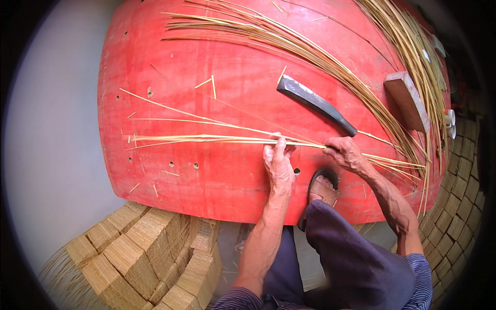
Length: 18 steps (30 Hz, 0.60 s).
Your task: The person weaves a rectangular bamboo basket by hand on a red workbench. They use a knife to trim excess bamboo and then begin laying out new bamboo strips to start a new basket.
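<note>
A thin bundle of pale bamboo strips [206, 138] runs across the red board, its left ends fanned apart. My left hand [279, 161] pinches these strips near the middle, thumb and fingers closed around them. To its right, my right hand [344, 153] grips the same bundle with curled fingers, and the other ends stick out beyond it. Just above my hands lies a dark, heavy metal blade tool [316, 106], touched by neither hand. My sandalled foot [324, 190] rests on the board below my right hand.
A long bundle of strips [310, 54] curves over the red board [170, 93]. At the right, a brick-like block [408, 101] stands beside a thicker strip bundle [408, 41]. Stacked woven bamboo blocks [150, 243] stand lower left; more stacks [460, 181] line the right. Holes dot the board.
</note>
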Available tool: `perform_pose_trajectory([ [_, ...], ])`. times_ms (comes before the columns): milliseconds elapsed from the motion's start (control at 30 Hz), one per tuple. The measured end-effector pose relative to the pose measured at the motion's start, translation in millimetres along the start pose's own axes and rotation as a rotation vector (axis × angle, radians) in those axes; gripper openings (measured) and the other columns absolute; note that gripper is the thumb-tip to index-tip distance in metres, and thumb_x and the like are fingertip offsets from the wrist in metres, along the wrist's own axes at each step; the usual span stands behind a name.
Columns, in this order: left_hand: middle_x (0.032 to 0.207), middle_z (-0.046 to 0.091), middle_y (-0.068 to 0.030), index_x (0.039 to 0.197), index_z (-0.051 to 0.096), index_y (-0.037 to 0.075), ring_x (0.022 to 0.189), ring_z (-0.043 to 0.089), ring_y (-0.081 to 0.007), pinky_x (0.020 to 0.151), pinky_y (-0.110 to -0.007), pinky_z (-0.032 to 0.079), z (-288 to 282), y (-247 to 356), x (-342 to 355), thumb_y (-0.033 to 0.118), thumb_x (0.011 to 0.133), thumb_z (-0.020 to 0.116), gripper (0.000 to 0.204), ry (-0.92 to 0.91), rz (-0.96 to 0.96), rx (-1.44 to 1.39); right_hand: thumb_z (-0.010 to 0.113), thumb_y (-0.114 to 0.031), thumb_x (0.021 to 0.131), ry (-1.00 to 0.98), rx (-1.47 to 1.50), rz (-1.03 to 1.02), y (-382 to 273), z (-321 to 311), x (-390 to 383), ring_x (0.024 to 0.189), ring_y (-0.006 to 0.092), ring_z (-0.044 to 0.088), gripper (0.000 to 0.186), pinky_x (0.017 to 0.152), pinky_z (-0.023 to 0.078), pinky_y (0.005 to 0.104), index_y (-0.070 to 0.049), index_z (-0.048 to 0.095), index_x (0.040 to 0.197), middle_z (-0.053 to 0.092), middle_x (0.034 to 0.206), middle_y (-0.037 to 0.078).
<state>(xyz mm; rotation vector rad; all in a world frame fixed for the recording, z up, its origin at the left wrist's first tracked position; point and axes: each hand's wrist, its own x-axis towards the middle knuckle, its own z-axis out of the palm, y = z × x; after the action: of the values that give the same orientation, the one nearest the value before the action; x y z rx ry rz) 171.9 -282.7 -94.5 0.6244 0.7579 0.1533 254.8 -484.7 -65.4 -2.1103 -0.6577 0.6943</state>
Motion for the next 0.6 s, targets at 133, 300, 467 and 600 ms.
perform_pose_trajectory([
  [133,0.108,0.062,-0.0055,0.128,0.053,0.006,0.099,0.061,-0.0168,0.084,-0.038,0.053,1.3,9.8,-6.7,0.015,0.095,0.063,0.036,-0.174,-0.173,0.022,0.066,-0.004,0.085,-0.027,0.025,-0.047,-9.0,5.6,-6.1,0.067,0.0344,0.063,0.017,0.059,0.046,0.0433,-0.003,0.066,0.102,0.060,0.072,0.018],
  [300,0.104,0.066,-0.0097,0.115,0.060,0.004,0.089,0.064,-0.0181,0.076,-0.031,0.055,-9.2,6.9,-24.8,0.012,0.095,0.064,0.022,-0.404,-0.191,0.227,0.063,-0.015,0.080,0.044,0.047,-0.157,-28.9,24.3,-16.1,0.075,0.0337,0.067,0.020,0.064,0.051,0.0479,-0.007,0.065,0.098,0.065,0.077,0.014],
  [467,0.096,0.067,-0.0125,0.105,0.061,0.001,0.083,0.067,-0.0182,0.068,-0.027,0.060,-10.7,70.7,-35.9,0.012,0.097,0.060,0.014,-0.240,0.060,0.332,0.066,-0.020,0.085,0.036,-0.298,-0.089,-26.9,-5.6,-56.6,0.069,0.0357,0.062,0.023,0.055,0.047,0.0453,-0.004,0.049,0.088,0.058,0.073,0.013],
  [600,0.089,0.065,-0.0097,0.100,0.060,0.003,0.074,0.062,-0.0155,0.059,-0.026,0.051,10.2,180.8,-40.9,0.013,0.098,0.059,0.010,-0.325,0.198,0.469,0.067,-0.016,0.082,0.363,-0.472,-0.028,-45.8,-26.4,-97.7,0.066,0.0350,0.062,0.021,0.054,0.047,0.0447,-0.004,0.052,0.089,0.057,0.069,0.012],
])
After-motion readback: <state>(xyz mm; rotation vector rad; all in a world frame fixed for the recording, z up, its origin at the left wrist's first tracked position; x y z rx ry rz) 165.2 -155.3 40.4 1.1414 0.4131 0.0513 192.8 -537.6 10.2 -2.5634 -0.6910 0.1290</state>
